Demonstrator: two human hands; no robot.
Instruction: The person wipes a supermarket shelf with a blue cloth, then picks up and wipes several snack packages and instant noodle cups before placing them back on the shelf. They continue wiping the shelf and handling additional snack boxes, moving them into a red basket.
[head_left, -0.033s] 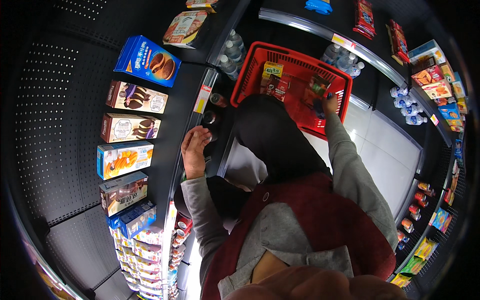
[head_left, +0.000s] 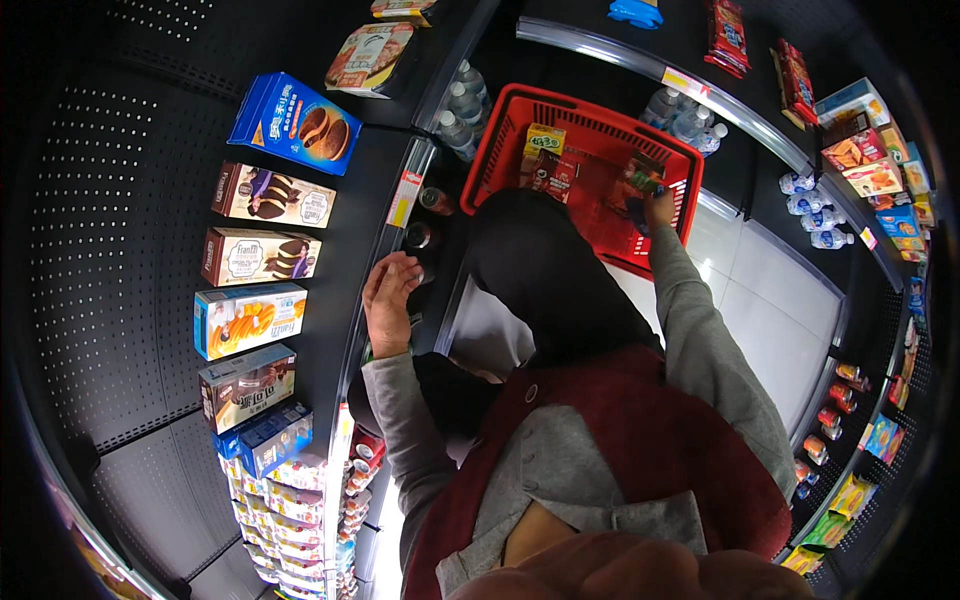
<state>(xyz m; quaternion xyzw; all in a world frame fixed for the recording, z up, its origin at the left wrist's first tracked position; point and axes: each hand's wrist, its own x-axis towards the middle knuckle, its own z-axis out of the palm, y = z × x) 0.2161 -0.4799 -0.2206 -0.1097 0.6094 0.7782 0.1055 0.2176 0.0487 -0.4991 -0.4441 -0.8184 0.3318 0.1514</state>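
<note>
My right hand (head_left: pixel 660 208) reaches into the red shopping basket (head_left: pixel 590 107) and is closed at its right side. Against its fingers lies a small dark package (head_left: pixel 642 174) with green and reddish print; shadow hides exactly what the fingers grip. Also inside the basket are a yellow-topped box (head_left: pixel 545 139) and a dark red package (head_left: pixel 553 176). My left hand (head_left: pixel 390 295) is raised at the edge of the left shelf, fingers loosely bent and holding nothing I can see. Beside its fingertips stands a dark can (head_left: pixel 419 235), with a reddish can (head_left: pixel 436 200) farther along.
Biscuit boxes (head_left: pixel 250 318) line the left shelf, with a blue box (head_left: pixel 297 122) at the far end. Water bottles (head_left: pixel 465 103) stand left of the basket, more bottles (head_left: pixel 690 122) behind it. A metal-edged shelf (head_left: pixel 600 45) overhangs the back. My knee (head_left: pixel 540 260) covers the basket's near side.
The small package by my right hand has shifted very slightly inside the basket. My left hand keeps its place.
</note>
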